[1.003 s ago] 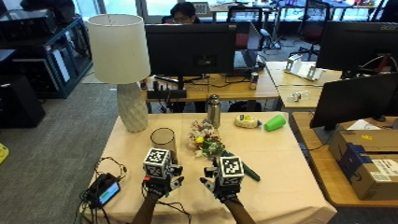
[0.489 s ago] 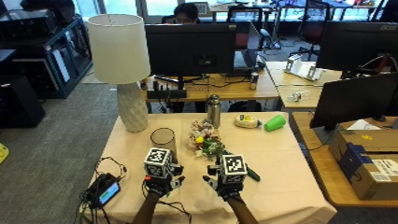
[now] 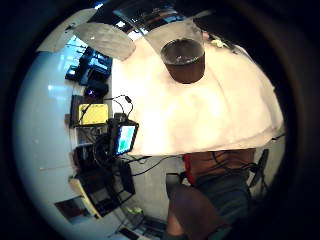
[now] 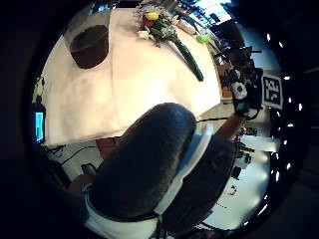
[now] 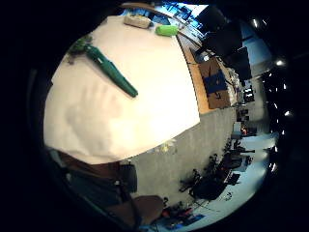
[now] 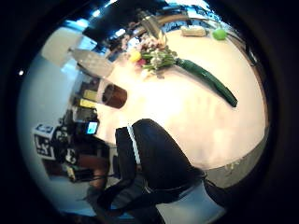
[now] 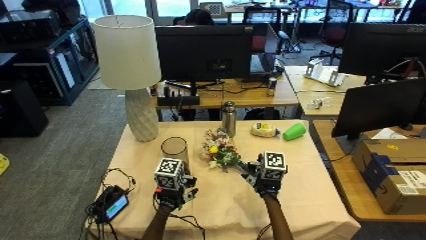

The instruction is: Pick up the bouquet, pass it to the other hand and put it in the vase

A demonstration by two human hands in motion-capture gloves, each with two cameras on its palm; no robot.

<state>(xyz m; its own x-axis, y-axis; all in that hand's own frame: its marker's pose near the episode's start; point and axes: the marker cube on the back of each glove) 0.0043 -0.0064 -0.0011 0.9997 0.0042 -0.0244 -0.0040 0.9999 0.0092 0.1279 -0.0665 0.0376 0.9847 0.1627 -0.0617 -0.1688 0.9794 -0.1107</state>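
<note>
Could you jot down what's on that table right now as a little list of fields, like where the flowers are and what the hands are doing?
bouquet: lying on the tablecloth, flowers toward the vase, green stem wrap toward the right hand
vase: clear glass, upright, empty, left of the bouquet
left hand: over the cloth, holding nothing
right hand: at the stem end, not yet gripping it
lamp: at the far left corner
other items: metal bottle, green cup on its side
</note>
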